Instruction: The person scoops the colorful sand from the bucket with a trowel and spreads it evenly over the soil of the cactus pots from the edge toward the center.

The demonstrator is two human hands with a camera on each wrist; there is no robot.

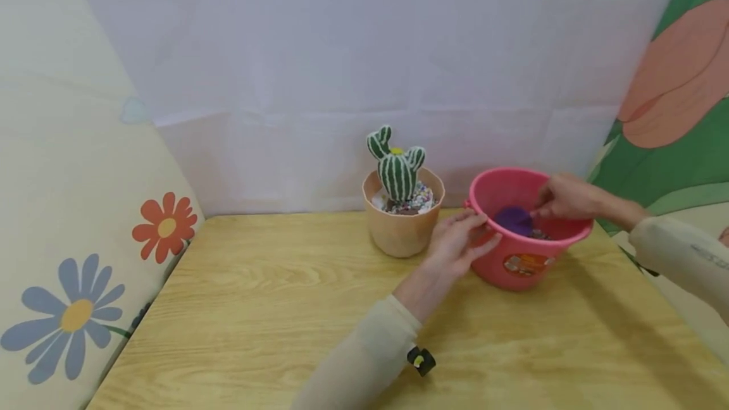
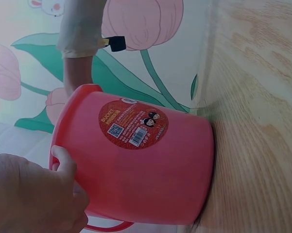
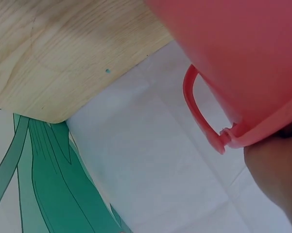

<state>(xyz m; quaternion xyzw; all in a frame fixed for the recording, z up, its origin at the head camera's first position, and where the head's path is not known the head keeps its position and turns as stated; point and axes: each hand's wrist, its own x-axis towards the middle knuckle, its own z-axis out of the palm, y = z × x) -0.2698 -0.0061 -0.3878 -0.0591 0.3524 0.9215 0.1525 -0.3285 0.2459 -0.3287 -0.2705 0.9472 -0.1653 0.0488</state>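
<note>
A pink plastic bucket (image 1: 492,267) with a red round label stands at the right of the table. My left hand (image 1: 452,244) grips its near left rim; the left wrist view shows the thumb (image 2: 64,158) on the outside of the wall. Reaching in over the far right rim, my right hand (image 1: 571,198) has curled fingers at a purple rounded piece (image 1: 514,220), scoop-like in shape, and holds it by its edge. Small greyish bits (image 1: 540,234) lie beside it inside the bucket. In the right wrist view the bucket wall covers most of the right hand (image 3: 274,170).
Left of the bucket, close to my left hand, is a peach pot (image 1: 395,233) with a knitted-looking green cactus (image 1: 397,176) and colourful pebbles. A white cloth (image 1: 319,81) hangs behind the wooden table (image 1: 256,309). The bucket's handle (image 3: 197,107) hangs down at its side.
</note>
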